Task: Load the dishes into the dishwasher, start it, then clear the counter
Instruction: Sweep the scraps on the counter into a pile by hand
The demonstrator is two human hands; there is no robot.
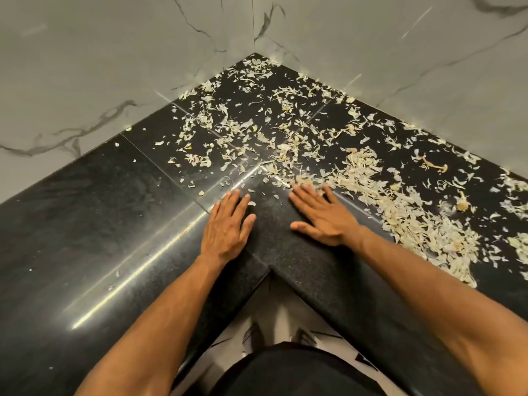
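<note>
Both of our hands lie flat on the counter (85, 224), palms down and fingers straight, gripping nothing. Our left hand (227, 225) rests on the near inner corner of the L-shaped top, its fingertips pointing far toward the corner of the walls. Our right hand (321, 214) lies just right of it, a bare strip of stone between the two, and its fingertips touch the near edge of the scraps.

We see the counter as polished black stone, finely speckled, with thin seams crossing it and a rounded front edge that catches a long streak of light on the left. Papery peelings (414, 221), pale cream and thin like dry garlic or onion skin, are strewn from the far corner down along the right arm of the counter. They lie thickest in a heap to the right of our right hand; a few loose flakes reach the left side. Some stalk-like bits (434, 166) sit among them near the right wall.

Behind the counter stand two grey marble-look walls (114, 67) with dark veins, meeting in a vertical joint at the far corner. Below the counter's inner corner we see pale floor (281, 312) and dark clothing.
</note>
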